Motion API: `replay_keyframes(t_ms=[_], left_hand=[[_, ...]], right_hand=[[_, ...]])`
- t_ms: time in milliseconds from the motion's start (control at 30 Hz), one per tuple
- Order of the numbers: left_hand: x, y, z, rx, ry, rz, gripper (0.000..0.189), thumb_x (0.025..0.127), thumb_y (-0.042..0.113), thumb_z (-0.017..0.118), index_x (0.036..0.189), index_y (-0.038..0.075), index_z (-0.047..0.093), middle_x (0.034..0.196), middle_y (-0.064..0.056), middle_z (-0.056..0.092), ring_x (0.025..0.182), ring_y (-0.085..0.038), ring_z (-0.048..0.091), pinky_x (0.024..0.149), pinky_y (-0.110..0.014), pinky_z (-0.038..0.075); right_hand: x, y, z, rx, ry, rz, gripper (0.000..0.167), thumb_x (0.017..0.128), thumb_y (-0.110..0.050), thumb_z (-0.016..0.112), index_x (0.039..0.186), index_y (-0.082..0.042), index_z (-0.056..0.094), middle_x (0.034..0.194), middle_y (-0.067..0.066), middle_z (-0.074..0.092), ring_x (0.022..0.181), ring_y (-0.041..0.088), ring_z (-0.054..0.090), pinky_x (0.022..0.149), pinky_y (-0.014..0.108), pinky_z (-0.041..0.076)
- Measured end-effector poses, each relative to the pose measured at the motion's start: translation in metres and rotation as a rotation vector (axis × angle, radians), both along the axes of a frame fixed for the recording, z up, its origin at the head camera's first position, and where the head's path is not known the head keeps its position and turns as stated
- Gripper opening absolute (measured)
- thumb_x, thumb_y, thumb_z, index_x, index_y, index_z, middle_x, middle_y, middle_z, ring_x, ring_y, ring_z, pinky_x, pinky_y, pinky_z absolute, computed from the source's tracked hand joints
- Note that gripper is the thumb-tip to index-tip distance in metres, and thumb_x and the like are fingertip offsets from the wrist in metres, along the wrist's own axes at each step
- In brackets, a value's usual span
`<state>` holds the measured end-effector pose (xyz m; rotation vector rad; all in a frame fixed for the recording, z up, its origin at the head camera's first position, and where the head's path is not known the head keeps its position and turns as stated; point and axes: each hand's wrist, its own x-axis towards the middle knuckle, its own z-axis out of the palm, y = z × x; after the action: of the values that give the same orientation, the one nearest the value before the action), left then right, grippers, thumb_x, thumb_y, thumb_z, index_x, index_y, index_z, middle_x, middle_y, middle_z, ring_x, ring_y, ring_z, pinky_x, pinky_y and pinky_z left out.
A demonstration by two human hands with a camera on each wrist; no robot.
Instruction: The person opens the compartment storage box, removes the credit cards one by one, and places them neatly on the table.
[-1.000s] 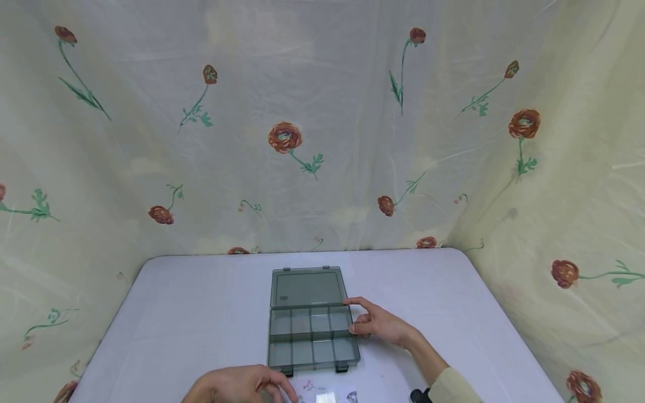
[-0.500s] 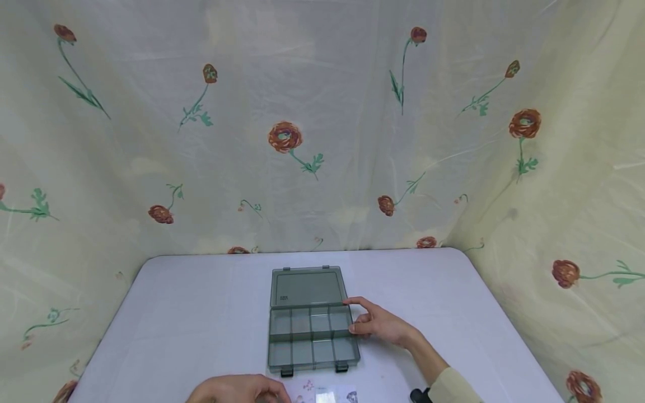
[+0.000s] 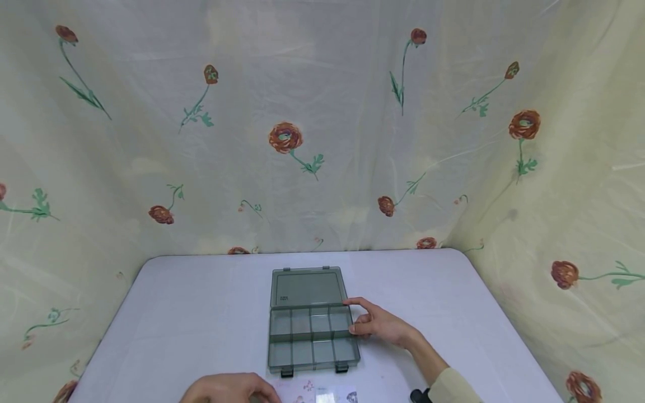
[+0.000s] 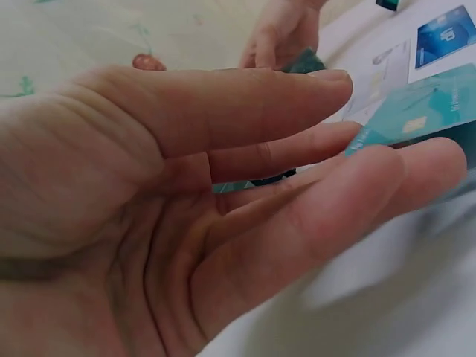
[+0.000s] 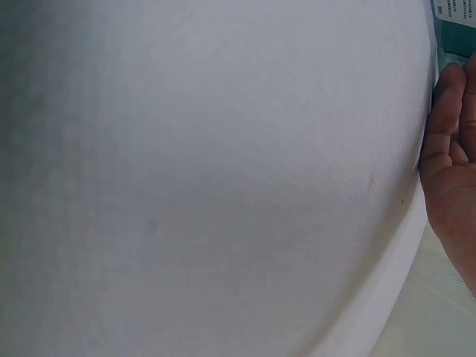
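A translucent grey-green compartment box (image 3: pixel 312 336) lies with its lid folded back in the head view. My right hand (image 3: pixel 380 323) rests at its right side, index fingertip near the hinge and thumb at the side wall. At the near edge of the head view my left hand (image 3: pixel 229 387) is partly cut off. In the left wrist view, the left hand's fingers (image 4: pixel 297 230) lie extended against a teal chip card (image 4: pixel 416 108), which is tilted. The thumb is raised, apart from the card. The right wrist view shows a hand (image 5: pixel 454 156) at its right border, beside a teal item with a white label (image 5: pixel 457 11).
Next to the teal card lies a blue card (image 4: pixel 446 37) with a logo. A pale printed sheet (image 3: pixel 307 386) and a shiny spot lie below the box. The white table (image 3: pixel 201 313) ends at a flower-print curtain (image 3: pixel 322 184).
My left hand has drawn back to the left and toward the near edge, away from the box's front latch. The right hand and the box stay in place.
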<state>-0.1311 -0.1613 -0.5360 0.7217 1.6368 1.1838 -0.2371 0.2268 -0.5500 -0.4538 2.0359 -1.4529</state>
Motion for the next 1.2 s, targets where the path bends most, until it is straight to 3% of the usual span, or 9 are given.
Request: replay_keyframes(t_ms=[167,267,533,900,1200], left_hand=[[0.003,-0.001,0.005,-0.125,0.053,0.076,0.021,0.093,0.027,0.071,0.108,0.013,0.076,0.102,0.007,0.073,0.094,-0.006,0.062,0.082,-0.024,0.051],[0.004,-0.001,0.008,-0.153,0.073,0.099,0.019,0.092,0.028,0.072,0.104,0.015,0.078,0.099,0.007,0.074,0.092,-0.007,0.062,0.079,-0.026,0.051],[0.004,0.001,0.010,-0.146,0.037,0.115,0.020,0.091,0.027,0.072,0.103,0.013,0.079,0.099,0.003,0.075,0.092,-0.011,0.064,0.077,-0.030,0.053],[0.004,0.002,0.008,-0.055,0.018,0.070,0.025,0.091,0.027,0.072,0.104,0.008,0.080,0.094,0.005,0.076,0.085,-0.005,0.063,0.075,-0.024,0.053],[0.005,0.000,0.011,-0.072,0.035,0.104,0.022,0.090,0.025,0.074,0.103,0.009,0.080,0.093,0.005,0.076,0.082,-0.004,0.062,0.073,-0.023,0.053]], right_hand=[[-0.001,0.000,-0.001,-0.008,-0.005,0.001,0.065,0.096,-0.023,0.070,0.153,-0.020,0.038,0.075,0.000,0.057,0.072,0.018,0.049,0.074,0.033,0.046],[-0.001,0.000,-0.002,-0.009,-0.007,0.002,0.065,0.096,-0.023,0.070,0.152,-0.021,0.038,0.074,0.000,0.056,0.072,0.018,0.048,0.074,0.033,0.046],[-0.002,0.001,-0.001,-0.003,-0.008,0.003,0.066,0.096,-0.023,0.069,0.153,-0.019,0.037,0.073,-0.002,0.054,0.072,0.018,0.047,0.073,0.032,0.045],[0.000,0.000,0.000,-0.002,-0.011,0.004,0.065,0.096,-0.022,0.069,0.153,-0.020,0.037,0.074,-0.001,0.055,0.072,0.018,0.047,0.074,0.031,0.045],[0.002,0.000,0.002,-0.008,-0.015,0.010,0.066,0.097,-0.022,0.068,0.154,-0.018,0.035,0.074,0.000,0.056,0.072,0.016,0.049,0.074,0.031,0.046]])
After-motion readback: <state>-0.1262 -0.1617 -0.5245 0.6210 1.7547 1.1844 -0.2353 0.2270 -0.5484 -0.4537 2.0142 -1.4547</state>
